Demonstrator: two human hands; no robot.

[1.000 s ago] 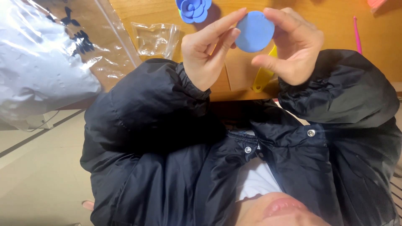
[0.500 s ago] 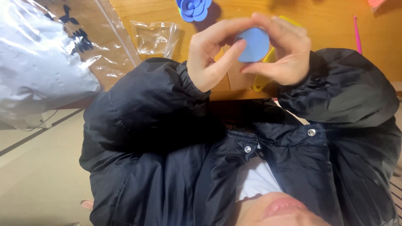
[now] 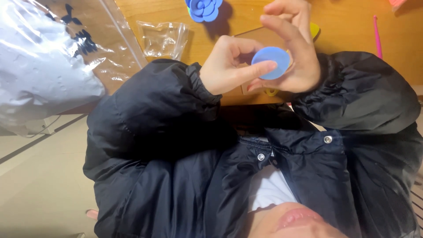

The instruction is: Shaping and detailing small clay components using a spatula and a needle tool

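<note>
The blue disc (image 3: 271,63) looks like matt, smooth foam or soft sheet, and the blue flower (image 3: 204,9) shows the same dull, soft finish. The worktop (image 3: 352,26) is smooth wood with a warm, slightly satin surface, and on it lie a clear glossy plastic bag (image 3: 162,39) and a larger crinkled plastic wrapper (image 3: 48,66). The jacket sleeves (image 3: 150,114) are black quilted cloth with a faint sheen and metal snap buttons (image 3: 327,139).

Wooden desk (image 3: 352,26), warm orange-brown, filling the upper part of the view; its near edge runs left to right just past the black sleeves. Below and left of that edge, a pale beige floor (image 3: 39,185) crossed by a dark diagonal line. Lighting is soft and even, with short shadows on the desk top.
</note>
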